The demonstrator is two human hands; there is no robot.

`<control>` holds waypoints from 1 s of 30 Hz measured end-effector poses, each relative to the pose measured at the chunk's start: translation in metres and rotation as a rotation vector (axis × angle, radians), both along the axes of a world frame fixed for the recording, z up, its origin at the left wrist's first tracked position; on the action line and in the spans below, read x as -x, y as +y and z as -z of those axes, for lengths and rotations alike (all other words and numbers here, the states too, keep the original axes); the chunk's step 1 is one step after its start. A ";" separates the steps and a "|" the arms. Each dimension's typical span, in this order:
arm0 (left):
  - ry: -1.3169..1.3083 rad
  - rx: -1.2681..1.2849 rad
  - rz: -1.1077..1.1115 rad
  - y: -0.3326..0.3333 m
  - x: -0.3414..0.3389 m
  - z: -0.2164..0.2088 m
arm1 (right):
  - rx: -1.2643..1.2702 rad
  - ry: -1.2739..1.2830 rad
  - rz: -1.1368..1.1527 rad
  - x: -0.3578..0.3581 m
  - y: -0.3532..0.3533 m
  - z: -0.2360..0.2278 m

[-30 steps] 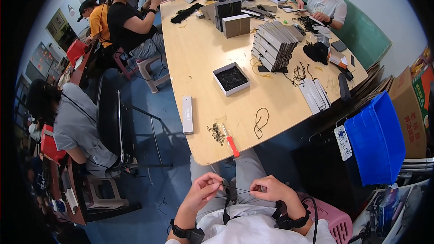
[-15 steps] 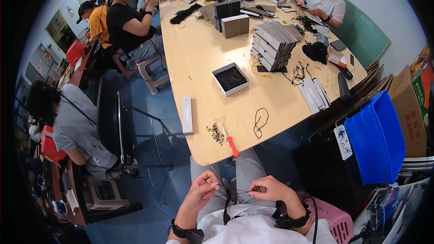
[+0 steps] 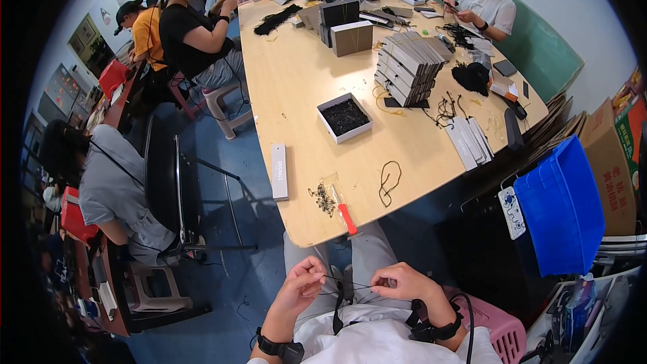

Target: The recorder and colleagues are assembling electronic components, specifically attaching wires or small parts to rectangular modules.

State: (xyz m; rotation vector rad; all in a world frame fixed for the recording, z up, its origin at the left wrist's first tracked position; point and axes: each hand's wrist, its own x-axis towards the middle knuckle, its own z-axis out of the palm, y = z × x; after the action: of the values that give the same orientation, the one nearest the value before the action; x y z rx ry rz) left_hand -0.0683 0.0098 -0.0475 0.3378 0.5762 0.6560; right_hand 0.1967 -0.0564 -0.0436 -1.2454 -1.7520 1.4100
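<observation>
A thin black cord (image 3: 348,284) is stretched between my two hands, above my lap. My left hand (image 3: 304,284) pinches one end of it between thumb and fingers. The other side is pinched by my right hand (image 3: 399,281). Beyond my hands, at the table's near edge, lies a red-handled tool (image 3: 347,219) with a small pile of dark cord pieces (image 3: 322,199) beside it. A loop of black cord (image 3: 389,183) rests to the right of these, and a long pale grey box (image 3: 279,172) to the left.
On the wooden table (image 3: 290,87) stand a white box of black bits (image 3: 344,117), a tall stack of grey boxes (image 3: 408,67) and flat grey pieces (image 3: 467,141). A blue crate (image 3: 559,205) is at the right. People sit around; a black chair (image 3: 165,182) stands left.
My hands and the cord have hardly moved. Across the table, the person in black has shifted their hands slightly.
</observation>
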 end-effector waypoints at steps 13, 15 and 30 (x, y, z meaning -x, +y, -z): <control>-0.025 0.042 0.075 0.001 0.006 0.003 | 0.008 -0.038 -0.023 -0.002 -0.001 0.007; -0.013 0.043 0.074 0.001 0.007 0.003 | -0.007 -0.036 -0.015 -0.002 -0.002 0.009; -0.058 0.125 0.043 0.002 0.009 0.013 | 0.029 -0.051 -0.028 -0.001 0.000 0.006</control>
State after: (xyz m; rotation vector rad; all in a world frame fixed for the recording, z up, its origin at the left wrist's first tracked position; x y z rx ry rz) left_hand -0.0776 0.0117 -0.0605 0.2125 0.5501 0.5833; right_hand 0.1980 -0.0569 -0.0495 -1.2871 -1.7961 1.4359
